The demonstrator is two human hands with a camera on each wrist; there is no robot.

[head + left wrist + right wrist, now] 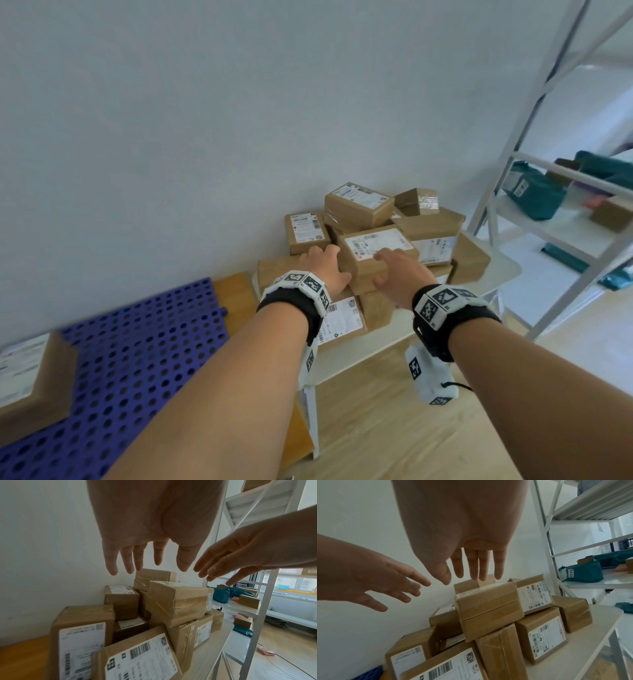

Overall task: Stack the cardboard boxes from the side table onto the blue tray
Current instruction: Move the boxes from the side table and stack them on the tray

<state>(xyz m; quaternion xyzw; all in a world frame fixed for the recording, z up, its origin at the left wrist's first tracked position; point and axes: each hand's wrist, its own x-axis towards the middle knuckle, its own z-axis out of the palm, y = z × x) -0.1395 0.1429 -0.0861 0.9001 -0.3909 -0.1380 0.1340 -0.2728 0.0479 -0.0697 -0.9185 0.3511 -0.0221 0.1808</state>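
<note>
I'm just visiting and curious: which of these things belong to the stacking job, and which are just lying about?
Part of the job:
- cardboard boxes piled on the side table
- blue tray, one box already on it
- left hand and right hand, both open

Just lying about:
- white shelving
- teal parcels on it

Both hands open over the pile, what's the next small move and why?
Probably close both hands on the top box: the left hand and right hand flank it with fingers spread, and in the wrist views neither grips it yet.
</note>
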